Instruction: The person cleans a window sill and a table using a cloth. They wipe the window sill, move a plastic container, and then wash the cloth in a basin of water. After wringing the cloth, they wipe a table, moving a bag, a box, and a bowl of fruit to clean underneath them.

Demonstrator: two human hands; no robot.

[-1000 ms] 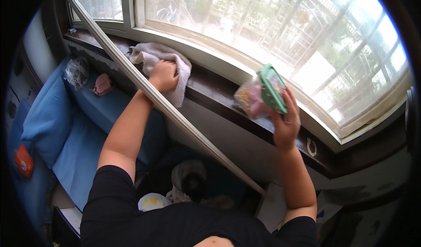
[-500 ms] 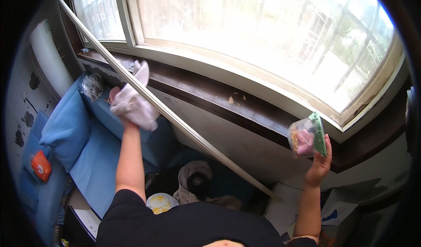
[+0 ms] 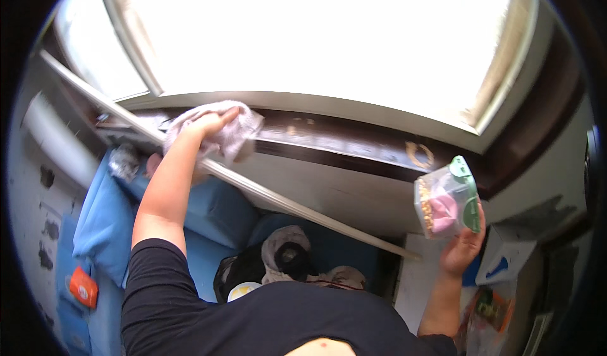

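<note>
In my left hand (image 3: 214, 123) is a crumpled pale pink cloth (image 3: 243, 128), at the dark brown window sill (image 3: 341, 140). The fingers close on the cloth, and motion blurs them a little. My right hand (image 3: 465, 250) grips a clear plastic container (image 3: 435, 220) with a green lid (image 3: 468, 195), tilted on its side. Through its wall show beige grains and something pink. The container is held up in front of the sill's right part. A pale ring-shaped thing or mark (image 3: 419, 155) shows on the sill just above it.
A long white rail (image 3: 278, 199) slants across, passing beneath my left forearm. Blue sofa cushions (image 3: 104, 220) bear an orange packet (image 3: 83, 288) and a crumpled clear bag (image 3: 124, 162). Grey and black cloth items (image 3: 286, 248) lie below. A white box (image 3: 506, 261) stands at right.
My left hand has moved right with the cloth, from near the rail onto the sill. My right hand still holds the container. The whole view has shifted.
</note>
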